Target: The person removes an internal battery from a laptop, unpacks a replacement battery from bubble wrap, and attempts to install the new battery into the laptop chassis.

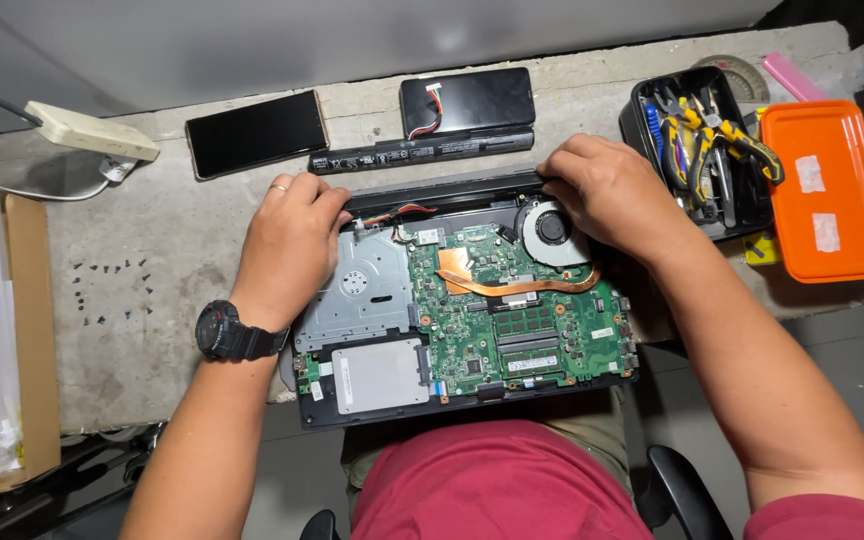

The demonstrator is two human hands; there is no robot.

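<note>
Head view. An opened laptop lies bottom side up on the concrete table, its near edge overhanging the table edge toward the person. The green circuit board, the round cooling fan, the copper heat pipe, the silver disc drive and the flat grey drive are exposed.

The left hand rests at the far left corner of the laptop, palm down over the disc drive. Its fingers are curled and held close together, with the tips pressing on the black back edge. A ring sits on one finger and a black wristwatch on the wrist.

The right hand rests at the far right corner, just beside the fan. Its fingers are bent and bunched, gripping the same back edge (whether anything is pinched under them cannot be told).

Beyond the laptop lie a long black battery, a black cover and a dark phone. Small black screws are scattered left of the left hand. Right of the right hand stand a black tool tray holding pliers, and an orange box.
</note>
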